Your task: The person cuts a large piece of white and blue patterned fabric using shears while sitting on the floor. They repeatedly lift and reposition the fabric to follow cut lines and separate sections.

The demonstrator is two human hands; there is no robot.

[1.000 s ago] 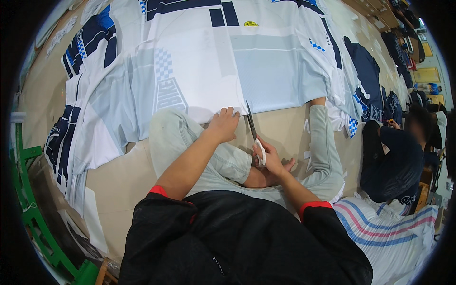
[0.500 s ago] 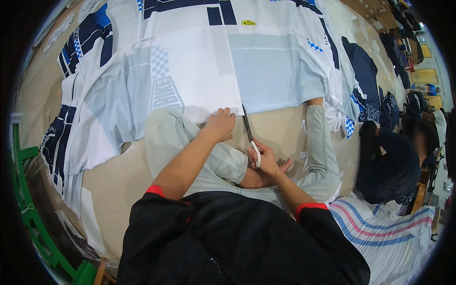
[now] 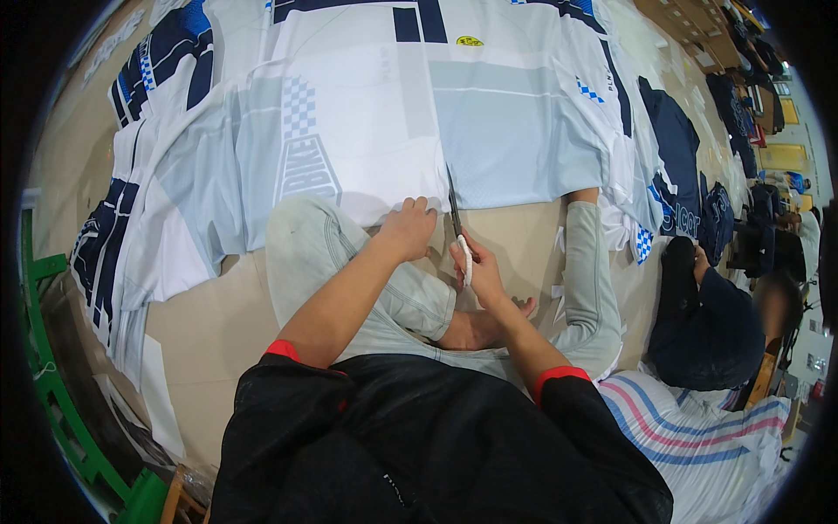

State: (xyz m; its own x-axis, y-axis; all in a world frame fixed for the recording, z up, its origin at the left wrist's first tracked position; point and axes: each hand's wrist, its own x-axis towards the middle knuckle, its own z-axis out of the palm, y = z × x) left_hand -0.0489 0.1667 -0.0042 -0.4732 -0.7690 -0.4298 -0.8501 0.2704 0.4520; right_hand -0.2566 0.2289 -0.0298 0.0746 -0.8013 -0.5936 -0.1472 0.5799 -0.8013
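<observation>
Printed white and pale blue fabric (image 3: pixel 358 105) lies spread across the floor in front of my crossed legs. My left hand (image 3: pixel 408 229) holds its near edge with curled fingers, just left of a pair of scissors (image 3: pixel 455 205). My right hand (image 3: pixel 478 272) is closed round their cloth-wrapped handle. The long dark blades reach up onto the white fabric, beside the seam with the pale blue part.
Navy and white fabric pieces (image 3: pixel 105 253) lie at left beside a green frame (image 3: pixel 57 367). Dark garments (image 3: pixel 676 166) are at right, where a person in dark clothes (image 3: pixel 716 323) sits by a striped white sack (image 3: pixel 690 428). Cardboard boxes (image 3: pixel 690 26) sit behind.
My right hand and the scissors have moved up, the blades now further onto the fabric. The seated person at right has leaned lower. My left hand stays on the edge.
</observation>
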